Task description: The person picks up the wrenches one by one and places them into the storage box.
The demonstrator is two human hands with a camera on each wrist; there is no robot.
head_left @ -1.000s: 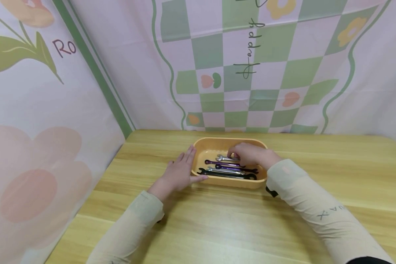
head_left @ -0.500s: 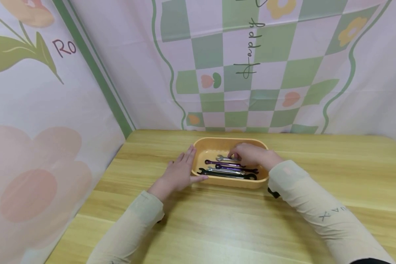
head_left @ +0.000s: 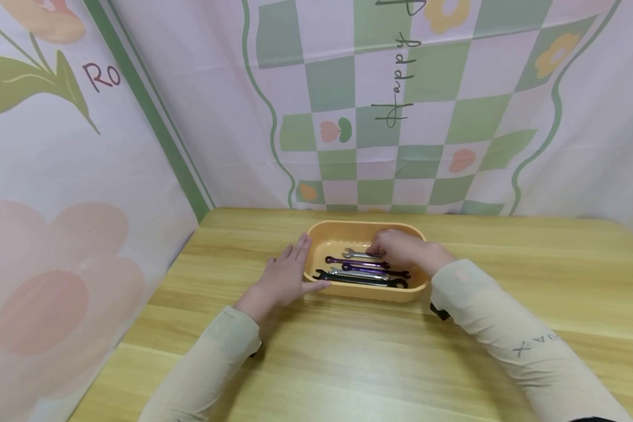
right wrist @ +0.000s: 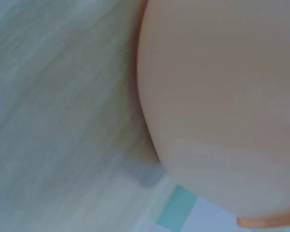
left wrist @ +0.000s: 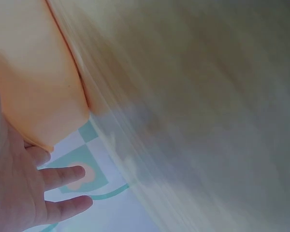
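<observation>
An orange plastic bin (head_left: pixel 366 293) holds several wrenches laid side by side. My left hand (head_left: pixel 285 275) rests at its left end, fingers fairly straight along the wall and the thumb over the front rim; the left wrist view shows the outstretched fingers (left wrist: pixel 63 178) beside the bin. My right hand (head_left: pixel 401 249) reaches inside from the right, curled fingers at a small silver wrench (head_left: pixel 353 254) at the back of the row, hiding its right end. In front lie two purple wrenches (head_left: pixel 356 261), another silver wrench (head_left: pixel 361 274) and a long black wrench (head_left: pixel 356 280).
The bin stands on a wood-grain table (head_left: pixel 348 357), close to its back edge. A hanging cloth (head_left: pixel 380 167) with green checks rises behind, and a flowered cloth (head_left: pixel 74 193) borders the left side. The bin's wall (right wrist: pixel 222 106) fills much of the right wrist view.
My right hand has slid slightly right along the small silver wrench, which stays in its place. The left hand has not moved. The head view has shifted a little.
</observation>
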